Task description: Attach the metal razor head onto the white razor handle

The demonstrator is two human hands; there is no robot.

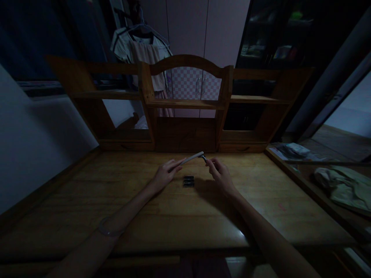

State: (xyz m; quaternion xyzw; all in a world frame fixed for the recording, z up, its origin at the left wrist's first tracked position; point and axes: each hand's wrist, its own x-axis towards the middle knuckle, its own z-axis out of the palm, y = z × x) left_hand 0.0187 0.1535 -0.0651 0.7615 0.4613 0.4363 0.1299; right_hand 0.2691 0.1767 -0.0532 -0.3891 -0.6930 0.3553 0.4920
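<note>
My left hand (165, 174) is closed round the pale handle of a razor (191, 158), held just above the wooden desk (116, 200). My right hand (218, 173) pinches the dark head end of the razor with its fingertips. Between the two hands, on the desk, lie two small dark cartridges (188, 181) side by side. A clear bangle (108, 227) sits on my left wrist.
A wooden hutch with shelves (185, 102) stands at the back of the desk. Clothes on a hanger (143, 46) hang behind it. To the right, a lower surface holds papers (292, 150) and crumpled cloth (342, 185). The room is dim.
</note>
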